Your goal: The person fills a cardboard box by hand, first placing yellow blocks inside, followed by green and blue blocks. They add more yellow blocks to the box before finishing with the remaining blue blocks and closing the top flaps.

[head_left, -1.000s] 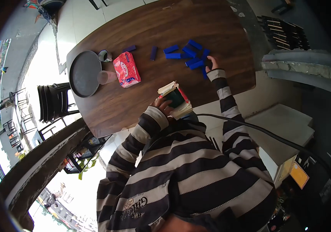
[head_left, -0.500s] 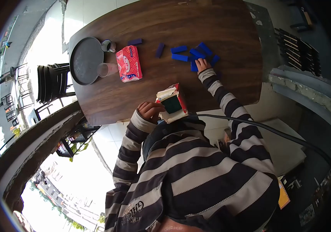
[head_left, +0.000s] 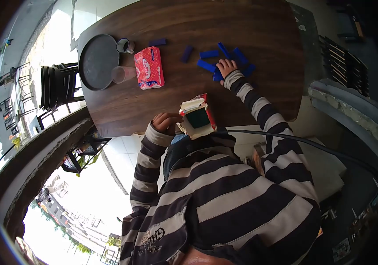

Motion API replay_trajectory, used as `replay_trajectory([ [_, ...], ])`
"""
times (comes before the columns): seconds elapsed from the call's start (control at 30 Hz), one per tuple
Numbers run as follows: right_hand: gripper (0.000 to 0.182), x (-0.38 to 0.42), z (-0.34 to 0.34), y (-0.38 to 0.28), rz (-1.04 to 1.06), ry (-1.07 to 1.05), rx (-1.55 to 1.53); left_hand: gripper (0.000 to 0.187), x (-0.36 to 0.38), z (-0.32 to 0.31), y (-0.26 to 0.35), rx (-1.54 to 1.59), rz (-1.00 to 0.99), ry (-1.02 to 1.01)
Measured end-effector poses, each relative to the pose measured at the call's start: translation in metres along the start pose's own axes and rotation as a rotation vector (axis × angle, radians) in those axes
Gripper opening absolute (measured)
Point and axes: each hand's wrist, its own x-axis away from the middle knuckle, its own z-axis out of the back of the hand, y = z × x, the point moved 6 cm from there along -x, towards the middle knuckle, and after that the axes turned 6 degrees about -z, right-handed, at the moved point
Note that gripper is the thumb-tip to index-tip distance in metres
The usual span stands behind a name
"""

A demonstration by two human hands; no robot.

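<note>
Several blue blocks [head_left: 209,54] lie loosely grouped on the brown wooden table [head_left: 131,106]. Over the near side of this group is my right hand [head_left: 227,70], its fingers bent down onto a blue block [head_left: 217,76] that it partly covers. My left hand [head_left: 167,122] rests at the left side of an open carton [head_left: 197,118], fingers curled at its edge; whether they grip it is unclear. The carton has torn cream flaps and a red side, stands at the table's near edge and looks dark green inside.
A pink-red packet [head_left: 149,68] lies left of the blocks. Beside it are a clear cup [head_left: 122,74], a metal-looking mug [head_left: 125,45] and a round dark tray [head_left: 98,62]. A black cable [head_left: 286,136] runs rightward from near the carton. Stacked black chairs [head_left: 58,86] stand at left.
My right hand has shifted slightly left and up among the blue blocks, and one block there now lies at a steeper angle. My left hand has moved slightly left along the carton.
</note>
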Motion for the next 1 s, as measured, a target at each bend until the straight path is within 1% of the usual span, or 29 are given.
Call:
replay_trajectory([
  [0.1,0.077,0.008,0.004,-0.001,-0.097,-0.018,-0.041,0.021,0.004,0.001,-0.007,0.031,0.020,0.023],
  [0.23,0.088,0.029,-0.009,-0.002,-0.151,-0.063,-0.058,0.022,0.014,0.008,-0.018,0.055,0.064,0.057],
  [0.33,0.088,0.055,-0.014,-0.005,-0.222,-0.045,-0.064,0.024,0.019,0.014,-0.022,0.083,0.084,0.061],
  [0.37,0.089,0.063,-0.011,-0.007,-0.254,0.016,-0.109,0.024,0.020,0.015,-0.023,0.099,0.090,0.058],
  [0.47,0.086,0.091,0.000,-0.003,-0.457,0.157,-0.150,0.030,0.022,0.019,-0.025,0.082,0.116,0.082],
  [0.5,0.085,0.102,0.001,-0.001,-0.505,0.199,-0.264,0.033,0.024,0.019,-0.025,0.065,0.128,0.098],
  [0.6,0.083,0.136,-0.005,0.006,-0.628,0.382,-0.524,0.039,0.023,0.005,-0.027,0.028,0.004,-0.013],
  [0.63,0.081,0.148,-0.048,0.021,-0.612,0.608,-0.827,0.048,0.026,-0.001,-0.030,0.041,0.018,-0.040],
  [0.73,0.064,0.184,-0.073,0.023,-0.954,0.320,-1.402,0.060,0.027,-0.015,-0.028,0.142,0.050,-0.088],
  [0.77,0.052,0.199,-0.089,0.017,-1.318,0.130,-1.620,0.074,0.028,-0.021,-0.030,0.162,0.076,-0.209],
  [0.83,0.047,0.207,-0.077,-0.002,-1.126,0.292,-1.966,0.081,0.026,-0.028,-0.030,0.094,-0.010,-0.250],
  [0.87,0.046,0.208,-0.062,-0.014,-1.018,0.353,-2.074,0.085,0.027,-0.034,-0.031,0.061,-0.050,-0.274],
  [0.9,0.044,0.208,-0.047,-0.026,-0.903,0.405,-2.183,0.093,0.024,-0.039,-0.034,0.089,-0.053,-0.318],
  [0.93,0.043,0.209,-0.039,-0.033,-0.791,0.436,-2.228,0.093,0.024,-0.042,-0.034,0.087,-0.077,-0.355],
  [1.0,0.043,0.212,-0.013,-0.051,-0.678,0.546,-2.278,0.093,0.019,-0.039,-0.023,0.085,-0.121,-0.425],
])
